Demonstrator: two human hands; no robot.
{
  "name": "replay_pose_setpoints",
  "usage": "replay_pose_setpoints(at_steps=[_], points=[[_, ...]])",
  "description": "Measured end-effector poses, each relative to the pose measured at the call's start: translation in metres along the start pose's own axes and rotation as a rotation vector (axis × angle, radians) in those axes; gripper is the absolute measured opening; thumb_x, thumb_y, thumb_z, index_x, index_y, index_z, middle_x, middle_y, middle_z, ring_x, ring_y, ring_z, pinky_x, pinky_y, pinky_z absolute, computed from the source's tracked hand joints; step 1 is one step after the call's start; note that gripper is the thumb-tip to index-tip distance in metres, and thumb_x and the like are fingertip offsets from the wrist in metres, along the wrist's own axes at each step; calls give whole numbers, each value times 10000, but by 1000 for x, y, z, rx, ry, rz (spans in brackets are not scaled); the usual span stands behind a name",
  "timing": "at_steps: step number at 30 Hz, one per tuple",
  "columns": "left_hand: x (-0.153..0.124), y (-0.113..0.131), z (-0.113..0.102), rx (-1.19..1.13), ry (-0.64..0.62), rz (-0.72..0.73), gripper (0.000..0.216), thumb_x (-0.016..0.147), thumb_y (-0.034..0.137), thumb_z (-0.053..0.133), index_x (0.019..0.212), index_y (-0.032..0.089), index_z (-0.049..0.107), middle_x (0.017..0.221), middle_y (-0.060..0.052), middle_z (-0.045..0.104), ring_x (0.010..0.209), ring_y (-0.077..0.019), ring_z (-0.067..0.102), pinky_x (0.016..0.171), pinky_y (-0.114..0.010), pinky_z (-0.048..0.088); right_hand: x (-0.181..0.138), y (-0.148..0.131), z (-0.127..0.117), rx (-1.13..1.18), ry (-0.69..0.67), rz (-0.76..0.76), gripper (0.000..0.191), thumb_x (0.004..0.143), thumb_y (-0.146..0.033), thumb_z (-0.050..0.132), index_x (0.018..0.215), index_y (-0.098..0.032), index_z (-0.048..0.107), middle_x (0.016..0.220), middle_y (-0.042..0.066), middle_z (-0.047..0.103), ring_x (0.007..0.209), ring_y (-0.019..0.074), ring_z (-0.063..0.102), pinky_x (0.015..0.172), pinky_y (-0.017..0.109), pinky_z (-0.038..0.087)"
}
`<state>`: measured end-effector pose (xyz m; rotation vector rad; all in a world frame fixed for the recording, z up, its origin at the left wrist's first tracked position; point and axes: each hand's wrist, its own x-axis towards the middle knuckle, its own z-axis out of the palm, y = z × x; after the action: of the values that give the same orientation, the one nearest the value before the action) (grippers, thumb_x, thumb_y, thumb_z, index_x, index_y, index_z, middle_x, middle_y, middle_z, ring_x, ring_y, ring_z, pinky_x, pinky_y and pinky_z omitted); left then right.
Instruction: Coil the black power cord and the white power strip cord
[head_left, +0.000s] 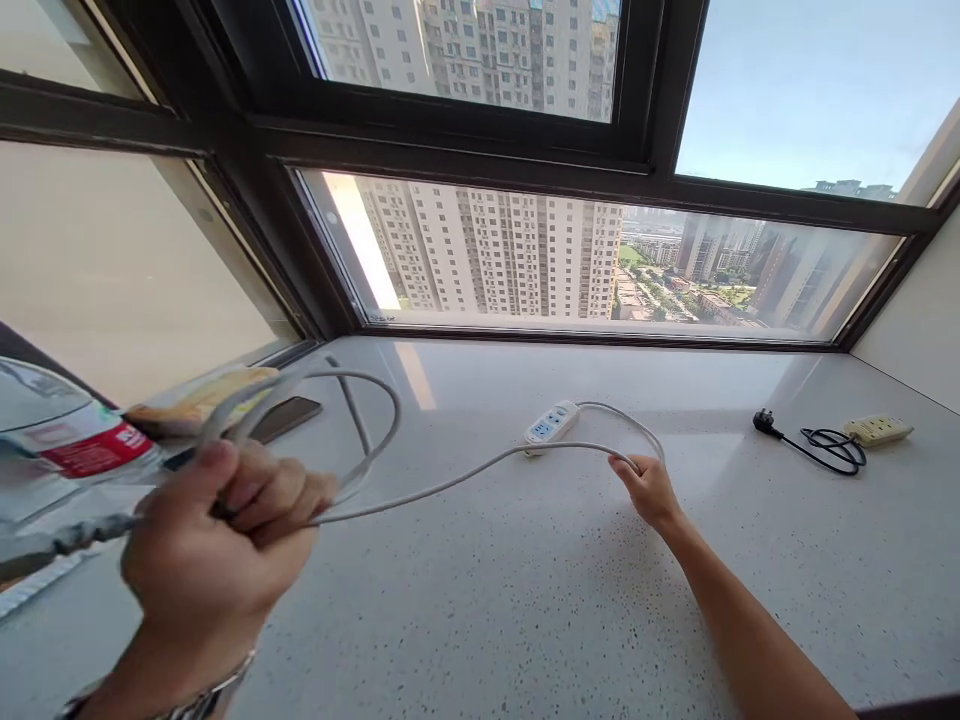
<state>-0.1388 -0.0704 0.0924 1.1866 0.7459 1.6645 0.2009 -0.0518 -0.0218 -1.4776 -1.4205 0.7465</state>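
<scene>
A white power strip (pixel 551 423) lies on the pale speckled window ledge (pixel 525 600). Its grey-white cord (pixel 450 482) runs from the strip in a bend to the right, then back left across the ledge. My right hand (pixel 651 490) rests on the ledge and pinches the cord near that bend. My left hand (pixel 217 545), raised close to the camera, is closed on several loops of the same cord (pixel 360 415). A metal watch band shows on my left wrist.
A second, cream power strip (pixel 877 430) with a coiled black cord and plug (pixel 825 445) lies at the far right. A dark phone (pixel 289 415), a yellowish item and a plastic bottle with a red label (pixel 82 445) sit at the left. Windows stand behind the ledge.
</scene>
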Motion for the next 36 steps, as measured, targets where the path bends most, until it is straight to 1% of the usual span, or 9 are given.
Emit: replay_pose_setpoints(at_steps=[4, 7, 11, 15, 20, 22, 26, 32, 36], points=[[-34, -67, 57, 308, -115, -33, 552, 726, 498, 636, 447, 188, 275, 419, 52, 210, 389, -74, 208, 405, -239, 163, -16, -13, 18, 517, -81, 124, 317, 770, -450, 453, 606, -223, 304, 524, -79, 218, 443, 76, 138, 413, 213, 142], [-49, -111, 94, 369, -178, -178, 510, 734, 512, 610, 475, 197, 305, 444, 54, 261, 407, -67, 220, 414, -225, 193, -32, -19, 32, 628, -64, 36, 314, 824, -461, 443, 655, -224, 328, 545, -82, 260, 426, 74, 175, 396, 202, 170], [-58, -137, 126, 275, -105, -326, 465, 728, 566, 587, 545, 195, 376, 479, 67, 278, 424, -63, 221, 398, -210, 206, -47, -21, 42, 342, -25, -339, 357, 912, -439, 393, 641, -214, 331, 536, -62, 314, 463, 91, 283, 466, 222, 257], [-54, -133, 139, 192, -43, -400, 442, 648, 494, 700, 577, 180, 398, 529, 69, 313, 465, -58, 303, 426, -190, 284, -51, -22, 45, 4, -64, -564, 337, 928, -405, 366, 657, -205, 346, 569, -39, 373, 505, 101, 296, 516, 240, 243], [-24, -100, 123, -59, -84, -526, 429, 695, 492, 695, 601, 171, 426, 545, 44, 426, 479, -72, 395, 442, -189, 357, -44, -18, 43, -325, -267, -473, 313, 868, -448, 501, 696, -188, 473, 602, -21, 491, 510, 97, 355, 509, 234, 201], [-8, -79, 110, -230, -93, -523, 420, 733, 451, 685, 606, 182, 389, 502, 64, 358, 472, -80, 412, 486, -203, 413, -37, -14, 39, -428, -360, -360, 309, 819, -452, 597, 678, -189, 518, 582, -21, 507, 507, 97, 363, 505, 232, 185], [14, -36, 74, -361, -116, -452, 320, 820, 342, 611, 635, 186, 402, 469, 106, 145, 355, -35, 108, 381, -181, 317, -20, -7, 17, -504, -336, -211, 416, 748, -468, 679, 525, -178, 480, 491, -23, 439, 478, 94, 321, 491, 241, 176], [13, -23, 26, -34, -342, -362, 348, 771, 405, 632, 583, 181, 442, 421, 87, 162, 368, -39, 118, 373, -174, 245, -8, -2, -18, -323, -396, 141, 487, 617, -488, 732, 450, -184, 389, 449, -51, 334, 452, 82, 274, 455, 240, 168], [-5, -42, 30, 238, -580, -390, 318, 772, 407, 624, 594, 186, 481, 431, 64, 284, 387, -54, 161, 380, -209, 155, -8, -7, -25, 37, -274, 297, 309, 612, -377, 695, 589, -192, 448, 498, -73, 351, 475, 75, 266, 467, 222, 196]])
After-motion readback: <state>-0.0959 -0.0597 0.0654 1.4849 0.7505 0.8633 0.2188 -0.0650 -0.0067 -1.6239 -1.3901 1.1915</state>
